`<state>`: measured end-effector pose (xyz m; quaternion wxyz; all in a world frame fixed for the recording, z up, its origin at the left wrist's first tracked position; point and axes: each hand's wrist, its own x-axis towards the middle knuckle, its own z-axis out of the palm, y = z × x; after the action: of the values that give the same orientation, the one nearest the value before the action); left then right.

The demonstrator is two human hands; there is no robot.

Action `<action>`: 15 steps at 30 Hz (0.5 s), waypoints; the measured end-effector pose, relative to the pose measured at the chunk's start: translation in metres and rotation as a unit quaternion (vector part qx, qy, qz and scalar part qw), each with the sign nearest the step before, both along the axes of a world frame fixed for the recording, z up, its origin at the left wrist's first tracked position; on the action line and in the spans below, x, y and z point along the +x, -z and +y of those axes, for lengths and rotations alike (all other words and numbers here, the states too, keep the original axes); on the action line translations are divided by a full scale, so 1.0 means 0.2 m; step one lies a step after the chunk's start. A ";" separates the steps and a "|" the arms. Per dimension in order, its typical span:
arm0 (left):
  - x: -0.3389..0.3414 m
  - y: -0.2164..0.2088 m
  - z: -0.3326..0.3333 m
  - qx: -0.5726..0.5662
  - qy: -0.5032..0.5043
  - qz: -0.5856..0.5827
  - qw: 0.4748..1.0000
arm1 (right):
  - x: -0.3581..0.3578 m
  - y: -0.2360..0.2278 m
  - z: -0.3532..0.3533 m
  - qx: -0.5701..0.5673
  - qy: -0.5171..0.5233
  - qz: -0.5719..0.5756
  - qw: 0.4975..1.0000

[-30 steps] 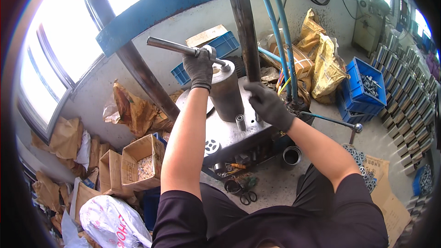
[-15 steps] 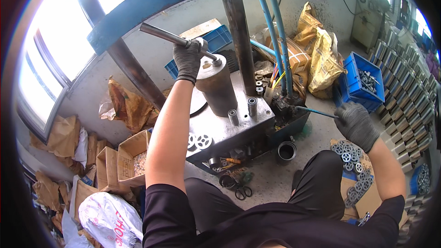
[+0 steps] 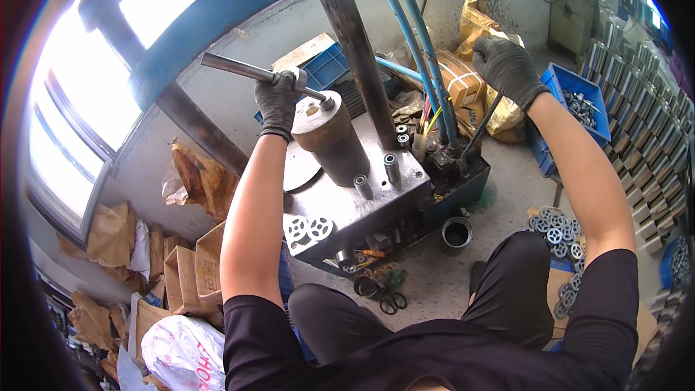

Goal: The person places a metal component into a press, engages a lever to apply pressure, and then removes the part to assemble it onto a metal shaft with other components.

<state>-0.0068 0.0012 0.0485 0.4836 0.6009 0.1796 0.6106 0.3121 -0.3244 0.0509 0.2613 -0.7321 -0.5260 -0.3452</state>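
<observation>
Right hand (image 3: 508, 72), lever (image 3: 483, 124) raised; left hand (image 3: 276, 107) holds rod (image 3: 235, 66); red-lettered white sack (image 3: 181, 351).

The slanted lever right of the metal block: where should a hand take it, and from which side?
The lever is probably best gripped at its upper end, from the person's right, fingers wrapped around it. It is slim and slants up and rightward, away from the blue pipes, leaving room there, while its foot sits close beside them. The right hand appears closed there.

Leftward, 2 blue hoses (image 3: 409, 36) obstruct the right hand (image 3: 510, 71).
</observation>
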 end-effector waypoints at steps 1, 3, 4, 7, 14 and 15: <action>0.01 -0.01 -0.02 0.007 -0.012 0.017 1.000 | 0.03 0.00 0.01 -0.012 0.006 -0.003 1.000; -0.01 -0.01 -0.01 0.013 -0.031 0.038 0.999 | 0.00 -0.03 0.02 -0.045 0.019 0.041 0.998; -0.02 -0.02 0.00 0.021 -0.043 0.052 0.998 | -0.01 -0.04 0.02 -0.079 0.035 0.080 0.993; -0.02 -0.05 0.06 0.036 -0.059 0.076 0.995 | 0.00 -0.05 0.01 -0.091 0.008 0.112 0.989; 0.01 -0.09 -0.03 0.010 -0.054 0.118 0.992 | 0.02 -0.03 0.00 -0.138 0.001 0.140 0.980; 0.01 -0.10 -0.05 0.010 -0.055 0.117 0.992 | 0.01 -0.03 0.00 -0.138 0.001 0.139 0.981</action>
<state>-0.0054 -0.0089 0.0685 0.4193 0.6622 0.2614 0.5633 0.3139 -0.3243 0.0573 0.2279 -0.8023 -0.5267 -0.1642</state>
